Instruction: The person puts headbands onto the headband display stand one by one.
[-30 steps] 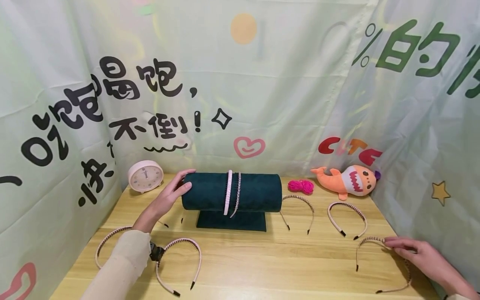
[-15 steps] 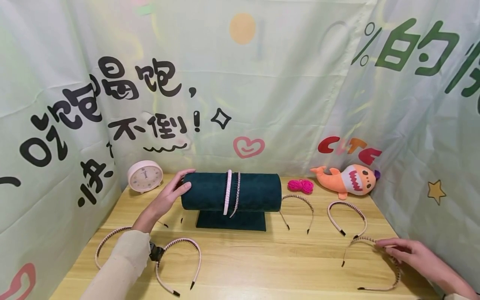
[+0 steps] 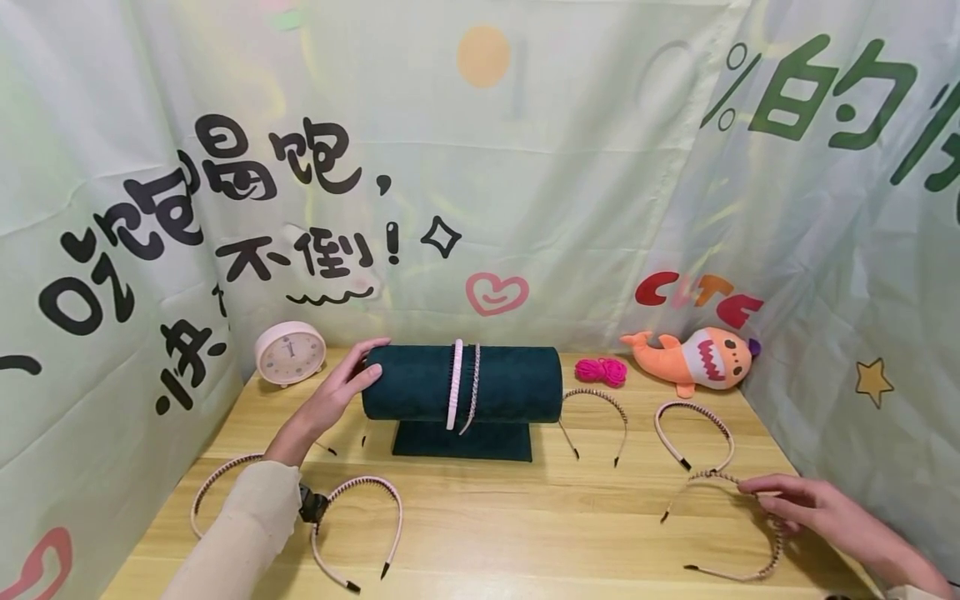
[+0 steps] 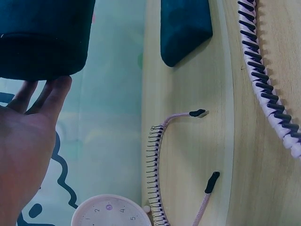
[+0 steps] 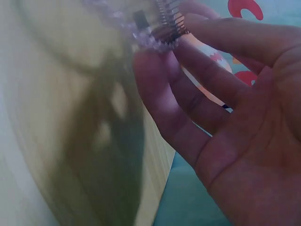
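A dark green padded roll stand (image 3: 517, 379) stands at the middle back of the table. My left hand (image 3: 341, 387) grips the left end of its roll, thumb in front and fingers over the top. Two bands circle the roll: a thick pale pink headband (image 3: 455, 385) and a thin beaded headband (image 3: 474, 392). At the right, my right hand (image 3: 832, 518) pinches a beaded headband (image 3: 777, 550) by its curved side, its dark-tipped ends facing left. The right wrist view shows that headband (image 5: 162, 44), blurred, between thumb and fingers.
Two headbands lie right of the stand: a beaded one (image 3: 625, 410) and a pink one (image 3: 729, 435). Front left are more pink headbands (image 3: 401, 517), one partly under my sleeve. A pink clock (image 3: 291, 353), magenta yarn (image 3: 600, 372) and orange plush toy (image 3: 693, 360) line the printed curtain.
My right hand has moved left, bringing the beaded headband with it towards the middle of the table. The left hand has stayed on the stand.
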Motion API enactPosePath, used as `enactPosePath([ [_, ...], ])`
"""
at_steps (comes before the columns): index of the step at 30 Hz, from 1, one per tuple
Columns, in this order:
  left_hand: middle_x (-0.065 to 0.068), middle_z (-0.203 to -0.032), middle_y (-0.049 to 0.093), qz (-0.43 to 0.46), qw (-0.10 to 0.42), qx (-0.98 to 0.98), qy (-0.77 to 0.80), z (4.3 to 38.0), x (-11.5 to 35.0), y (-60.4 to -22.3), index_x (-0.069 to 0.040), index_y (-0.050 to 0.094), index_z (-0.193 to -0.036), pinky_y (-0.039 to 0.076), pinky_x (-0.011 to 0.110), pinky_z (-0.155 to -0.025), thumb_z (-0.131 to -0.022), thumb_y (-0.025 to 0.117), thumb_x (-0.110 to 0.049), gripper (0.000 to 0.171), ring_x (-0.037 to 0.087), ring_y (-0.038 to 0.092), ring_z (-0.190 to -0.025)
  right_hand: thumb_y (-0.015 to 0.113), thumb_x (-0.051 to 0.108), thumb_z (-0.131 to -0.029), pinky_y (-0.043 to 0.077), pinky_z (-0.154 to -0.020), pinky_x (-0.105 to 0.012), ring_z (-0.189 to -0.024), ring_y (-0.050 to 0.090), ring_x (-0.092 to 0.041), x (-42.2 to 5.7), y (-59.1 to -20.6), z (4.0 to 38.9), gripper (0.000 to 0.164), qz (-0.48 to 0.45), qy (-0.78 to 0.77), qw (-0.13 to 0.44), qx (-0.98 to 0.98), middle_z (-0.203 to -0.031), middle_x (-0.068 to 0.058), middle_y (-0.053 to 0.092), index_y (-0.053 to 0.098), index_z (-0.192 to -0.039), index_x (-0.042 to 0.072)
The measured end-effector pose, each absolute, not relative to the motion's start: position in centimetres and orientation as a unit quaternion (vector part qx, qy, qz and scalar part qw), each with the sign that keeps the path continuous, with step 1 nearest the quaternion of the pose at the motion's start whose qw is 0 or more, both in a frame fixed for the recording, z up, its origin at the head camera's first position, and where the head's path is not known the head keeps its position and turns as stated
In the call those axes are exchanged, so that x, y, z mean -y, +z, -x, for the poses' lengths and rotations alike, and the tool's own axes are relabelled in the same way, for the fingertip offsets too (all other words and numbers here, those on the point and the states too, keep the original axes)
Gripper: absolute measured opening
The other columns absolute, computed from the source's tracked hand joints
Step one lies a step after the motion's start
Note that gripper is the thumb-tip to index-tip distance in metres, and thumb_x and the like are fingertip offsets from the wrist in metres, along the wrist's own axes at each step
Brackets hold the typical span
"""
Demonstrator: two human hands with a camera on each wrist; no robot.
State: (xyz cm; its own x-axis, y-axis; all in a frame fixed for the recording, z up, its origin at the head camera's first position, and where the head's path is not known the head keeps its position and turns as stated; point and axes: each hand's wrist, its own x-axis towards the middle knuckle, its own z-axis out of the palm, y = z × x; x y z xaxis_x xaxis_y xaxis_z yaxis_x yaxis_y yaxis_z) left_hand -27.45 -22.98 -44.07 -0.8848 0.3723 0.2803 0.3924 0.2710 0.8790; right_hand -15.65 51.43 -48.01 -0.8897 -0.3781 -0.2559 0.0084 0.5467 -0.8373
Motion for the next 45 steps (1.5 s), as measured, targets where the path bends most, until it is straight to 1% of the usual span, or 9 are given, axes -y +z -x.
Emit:
enactPosePath([
  [6,0.013,-0.177,0.028,0.239,0.008,0.796,-0.556,27.4,23.0,-44.1,-0.018,0.037,-0.167,0.015,0.072,-0.129,-0.117,0.045,-0.027,0.052,0.042,0.018,-0.164,0.051,0.013,-0.116,0.055,-0.072,-0.029,-0.084,0.065,-0.016,-50.6,-47.8,15.5,0.037,0.115,-0.463,0.197,-0.856,-0.117,0.016,0.071,0.062,-0.146,-0.005],
  [9,0.013,-0.177,0.028,0.239,0.007,0.796,-0.556,27.4,23.0,-44.1,-0.017,0.037,-0.167,0.014,0.072,-0.129,-0.117,0.045,-0.027,0.052,0.042,0.018,-0.164,0.05,0.015,-0.117,0.054,-0.074,-0.027,-0.089,0.065,-0.012,-50.2,-47.6,15.4,0.037,0.117,-0.45,0.19,-0.864,-0.122,0.021,0.071,0.062,-0.145,-0.005],
  [14,0.013,-0.177,0.028,0.241,0.008,0.795,-0.557,27.4,22.9,-44.1,-0.012,0.035,-0.168,0.014,0.072,-0.129,-0.117,0.045,-0.027,0.054,0.042,0.018,-0.164,0.048,0.02,-0.118,0.057,-0.085,-0.022,-0.108,0.067,0.003,-49.6,-46.9,15.7,0.043,0.097,-0.457,0.214,-0.858,-0.129,0.024,0.073,0.057,-0.149,-0.008],
  [22,0.013,-0.178,0.027,0.241,0.004,0.795,-0.557,27.5,22.9,-44.2,-0.01,0.034,-0.169,0.014,0.073,-0.129,-0.117,0.045,-0.027,0.055,0.043,0.017,-0.164,0.051,0.02,-0.117,0.058,-0.089,-0.022,-0.113,0.069,-0.001,-48.3,-46.1,15.3,0.041,0.11,-0.451,0.18,-0.867,-0.131,0.02,0.074,0.059,-0.148,-0.005],
  [28,0.013,-0.178,0.026,0.239,0.004,0.795,-0.558,27.4,23.0,-44.2,-0.015,0.036,-0.168,0.013,0.073,-0.129,-0.117,0.045,-0.028,0.053,0.043,0.016,-0.164,0.048,0.012,-0.117,0.06,-0.088,-0.025,-0.107,0.07,-0.008,-47.2,-45.4,15.2,0.035,0.138,-0.503,0.176,-0.835,-0.132,0.014,0.073,0.057,-0.146,-0.006],
  [32,0.013,-0.178,0.026,0.24,0.006,0.794,-0.558,27.3,23.0,-44.1,-0.016,0.036,-0.168,0.013,0.073,-0.129,-0.117,0.045,-0.027,0.053,0.044,0.016,-0.164,0.046,0.004,-0.116,0.059,-0.086,-0.026,-0.101,0.069,-0.011,-46.2,-45.0,15.2,0.031,0.168,-0.528,0.159,-0.817,-0.129,0.014,0.072,0.061,-0.143,0.0],
  [35,0.013,-0.178,0.026,0.241,0.007,0.794,-0.558,27.2,22.9,-44.0,-0.016,0.036,-0.168,0.014,0.073,-0.129,-0.117,0.045,-0.027,0.053,0.043,0.016,-0.164,0.045,0.001,-0.115,0.059,-0.085,-0.027,-0.098,0.069,-0.011,-45.1,-44.4,15.3,0.032,0.192,-0.544,0.154,-0.802,-0.128,0.011,0.072,0.064,-0.141,0.003],
  [40,0.014,-0.178,0.027,0.242,0.009,0.794,-0.557,27.2,22.9,-44.0,-0.016,0.036,-0.168,0.014,0.072,-0.129,-0.117,0.045,-0.027,0.053,0.043,0.017,-0.164,0.043,-0.005,-0.113,0.06,-0.087,-0.027,-0.1,0.069,-0.009,-43.3,-43.3,15.7,0.032,0.225,-0.57,0.145,-0.777,-0.128,0.009,0.072,0.063,-0.139,-0.004],
  [45,0.014,-0.178,0.027,0.243,0.008,0.794,-0.557,27.3,22.9,-44.0,-0.015,0.036,-0.168,0.014,0.072,-0.129,-0.117,0.045,-0.027,0.053,0.044,0.016,-0.165,0.043,-0.007,-0.113,0.06,-0.09,-0.025,-0.101,0.071,-0.008,-41.6,-42.4,16.4,0.034,0.234,-0.594,0.125,-0.76,-0.129,0.011,0.072,0.066,-0.136,0.0],
])
